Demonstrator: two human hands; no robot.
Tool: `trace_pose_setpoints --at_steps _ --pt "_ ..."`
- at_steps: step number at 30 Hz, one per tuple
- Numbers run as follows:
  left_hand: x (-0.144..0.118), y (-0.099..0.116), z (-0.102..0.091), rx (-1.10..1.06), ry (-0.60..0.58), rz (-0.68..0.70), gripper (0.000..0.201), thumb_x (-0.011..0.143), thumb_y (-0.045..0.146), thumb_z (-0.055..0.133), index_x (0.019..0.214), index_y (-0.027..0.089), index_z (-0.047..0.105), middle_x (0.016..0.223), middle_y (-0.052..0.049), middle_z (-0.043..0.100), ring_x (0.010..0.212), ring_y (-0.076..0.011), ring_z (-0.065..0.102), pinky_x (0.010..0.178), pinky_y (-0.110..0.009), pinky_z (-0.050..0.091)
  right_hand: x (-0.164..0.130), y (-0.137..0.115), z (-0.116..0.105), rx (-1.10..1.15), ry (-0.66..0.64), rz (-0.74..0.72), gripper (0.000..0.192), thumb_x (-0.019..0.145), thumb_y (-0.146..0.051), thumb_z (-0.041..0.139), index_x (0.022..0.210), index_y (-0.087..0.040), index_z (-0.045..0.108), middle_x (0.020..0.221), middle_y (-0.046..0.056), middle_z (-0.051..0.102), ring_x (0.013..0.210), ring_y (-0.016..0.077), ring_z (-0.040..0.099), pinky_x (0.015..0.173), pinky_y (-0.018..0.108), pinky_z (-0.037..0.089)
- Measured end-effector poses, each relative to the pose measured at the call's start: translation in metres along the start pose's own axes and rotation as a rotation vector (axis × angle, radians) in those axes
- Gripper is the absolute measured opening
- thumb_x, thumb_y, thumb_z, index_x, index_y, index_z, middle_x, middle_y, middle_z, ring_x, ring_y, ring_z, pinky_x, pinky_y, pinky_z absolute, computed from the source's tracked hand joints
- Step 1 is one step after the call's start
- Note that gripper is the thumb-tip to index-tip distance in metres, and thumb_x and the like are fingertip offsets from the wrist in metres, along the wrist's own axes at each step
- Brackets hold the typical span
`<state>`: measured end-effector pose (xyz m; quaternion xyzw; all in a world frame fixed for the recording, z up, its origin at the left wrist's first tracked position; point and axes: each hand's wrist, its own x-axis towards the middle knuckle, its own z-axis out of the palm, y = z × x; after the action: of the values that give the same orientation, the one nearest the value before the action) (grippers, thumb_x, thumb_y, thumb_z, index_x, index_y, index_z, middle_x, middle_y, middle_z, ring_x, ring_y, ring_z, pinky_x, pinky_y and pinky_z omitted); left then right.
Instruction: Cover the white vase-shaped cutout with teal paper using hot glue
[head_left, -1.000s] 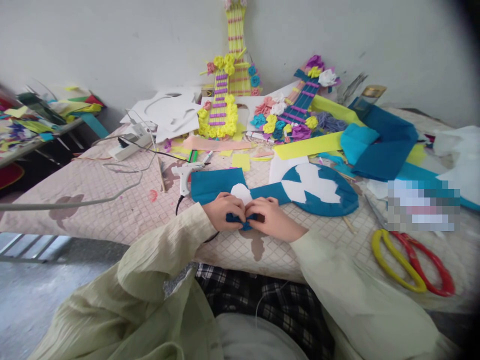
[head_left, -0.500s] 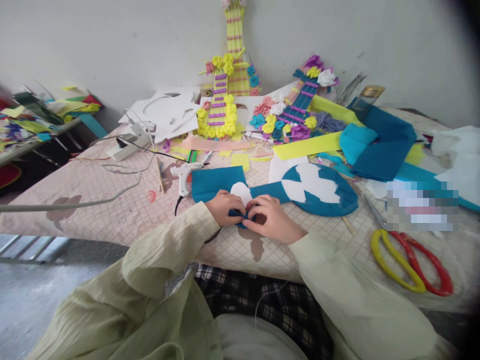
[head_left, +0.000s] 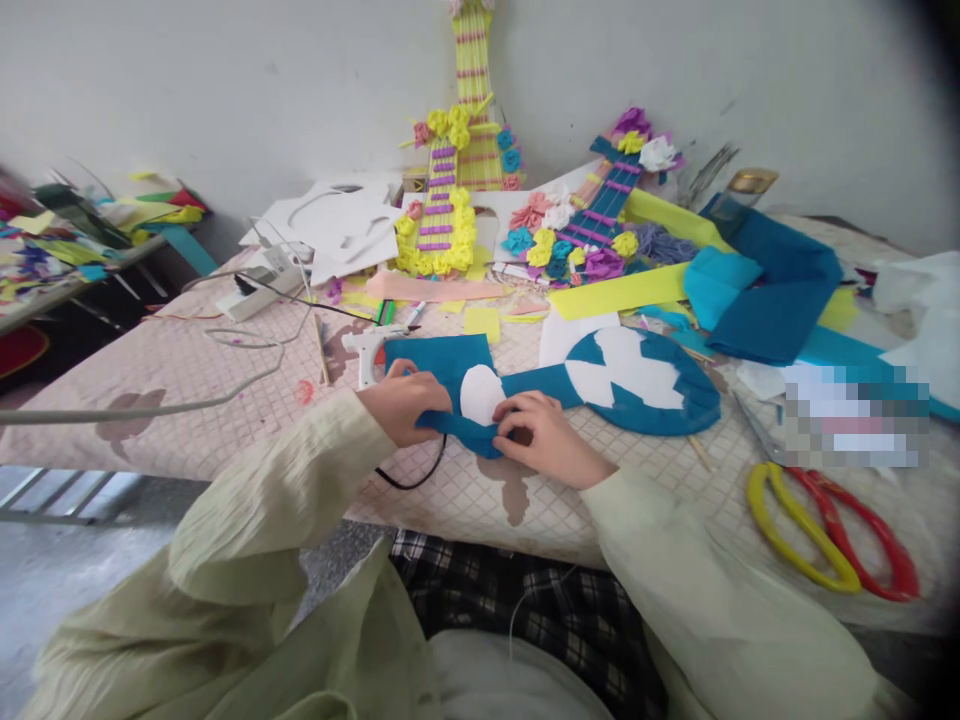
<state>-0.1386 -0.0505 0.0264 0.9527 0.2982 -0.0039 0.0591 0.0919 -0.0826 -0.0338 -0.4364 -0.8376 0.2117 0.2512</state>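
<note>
A blue felt shape (head_left: pixel 645 405) like a guitar lies flat on the table in front of me, with white patches on its round body and a white oval (head_left: pixel 480 393) at its middle. My left hand (head_left: pixel 401 405) rests on the felt's left panel with fingers curled, gripping its near edge, right beside a white glue gun (head_left: pixel 369 350). My right hand (head_left: pixel 544 435) pinches the folded near edge of the felt just below the white oval.
Yellow and red scissors (head_left: pixel 825 530) lie at the right. Folded blue felt (head_left: pixel 772 290), yellow strips and two flower-covered guitar crafts (head_left: pixel 450 210) crowd the back by the wall. A power strip (head_left: pixel 251 290) and cables lie at the left. The glue gun's black cord (head_left: pixel 409 480) loops by the table edge.
My left hand has let go of the fold by the white oval and slid left toward the glue gun, uncovering the oval. My right hand stays on the fold.
</note>
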Motion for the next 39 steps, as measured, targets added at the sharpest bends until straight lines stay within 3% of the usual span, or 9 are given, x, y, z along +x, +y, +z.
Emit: trace_pose_setpoints --at_steps 5,10,16,22,25,29,32,34,39 --pt "0.003 -0.007 -0.012 0.140 0.182 -0.027 0.020 0.078 0.016 0.045 0.090 0.021 0.060 0.089 0.001 0.067 0.086 -0.0177 0.055 0.088 -0.040 0.024 -0.001 0.001 0.001 0.009 0.014 0.001 0.013 0.073 -0.027 0.060 0.061 -0.020 0.060 0.096 0.001 0.062 0.099 0.0203 0.047 0.087 0.042 0.030" --pt "0.041 -0.011 0.007 0.213 0.237 -0.075 0.030 0.074 0.007 0.042 0.094 0.021 0.060 0.094 -0.001 0.066 0.094 -0.0199 0.053 0.092 -0.044 0.022 -0.002 0.002 0.005 0.022 0.078 -0.005 0.014 0.070 -0.026 0.061 0.058 -0.019 0.058 0.094 0.003 0.062 0.096 0.0197 0.049 0.086 0.041 0.033" --pt "0.070 -0.021 0.037 0.174 0.264 -0.051 0.021 0.082 0.018 0.042 0.088 0.024 0.062 0.090 0.000 0.067 0.095 -0.0185 0.053 0.092 -0.042 0.023 -0.004 0.002 0.008 0.019 0.117 0.011 0.013 0.069 -0.024 0.060 0.057 -0.019 0.057 0.093 0.004 0.060 0.091 0.0189 0.050 0.084 0.040 0.035" --pt "0.062 -0.026 0.029 0.167 0.349 -0.111 0.026 0.080 0.016 0.043 0.100 0.021 0.059 0.103 -0.004 0.063 0.099 -0.0210 0.051 0.090 -0.041 0.028 -0.004 0.000 0.008 0.020 0.141 0.035 0.011 0.068 -0.021 0.059 0.058 -0.019 0.057 0.090 0.004 0.060 0.089 0.0189 0.050 0.083 0.040 0.036" --pt "0.040 -0.011 0.016 0.158 0.516 -0.150 0.033 0.084 0.017 0.038 0.114 0.020 0.052 0.113 -0.005 0.058 0.107 -0.0218 0.048 0.090 -0.040 0.031 -0.004 0.000 0.008 0.043 0.137 0.028 0.011 0.068 -0.020 0.059 0.058 -0.019 0.057 0.091 0.004 0.060 0.090 0.0191 0.051 0.084 0.041 0.037" --pt "0.001 0.035 0.018 0.102 0.769 -0.229 0.032 0.082 0.014 0.044 0.112 0.019 0.051 0.108 -0.008 0.058 0.101 -0.0204 0.050 0.087 -0.037 0.038 -0.005 0.001 0.006 0.070 0.126 0.019 0.012 0.069 -0.021 0.059 0.057 -0.019 0.057 0.095 0.004 0.061 0.093 0.0195 0.051 0.086 0.041 0.037" --pt "-0.021 0.069 0.039 0.025 0.678 -0.138 0.026 0.079 0.010 0.047 0.101 0.021 0.057 0.095 -0.005 0.062 0.090 -0.0188 0.055 0.079 -0.035 0.043 -0.005 0.001 0.005 0.092 0.121 0.021 0.013 0.069 -0.021 0.059 0.057 -0.019 0.057 0.097 0.004 0.061 0.093 0.0195 0.051 0.085 0.040 0.038" --pt "-0.028 0.084 0.057 -0.008 0.608 -0.188 0.027 0.080 0.011 0.046 0.103 0.020 0.057 0.095 -0.006 0.063 0.087 -0.0191 0.056 0.075 -0.035 0.045 -0.005 0.000 0.004 0.104 0.119 0.029 0.012 0.069 -0.020 0.059 0.057 -0.019 0.057 0.097 0.004 0.061 0.092 0.0195 0.051 0.086 0.040 0.038" --pt "-0.026 0.093 0.084 -0.029 0.507 -0.252 0.038 0.084 0.018 0.042 0.122 0.016 0.047 0.120 -0.012 0.054 0.108 -0.0228 0.049 0.089 -0.039 0.043 -0.006 -0.001 0.004 0.129 0.125 0.049 0.009 0.068 -0.019 0.059 0.059 -0.020 0.058 0.096 0.004 0.062 0.093 0.0189 0.052 0.087 0.039 0.039"
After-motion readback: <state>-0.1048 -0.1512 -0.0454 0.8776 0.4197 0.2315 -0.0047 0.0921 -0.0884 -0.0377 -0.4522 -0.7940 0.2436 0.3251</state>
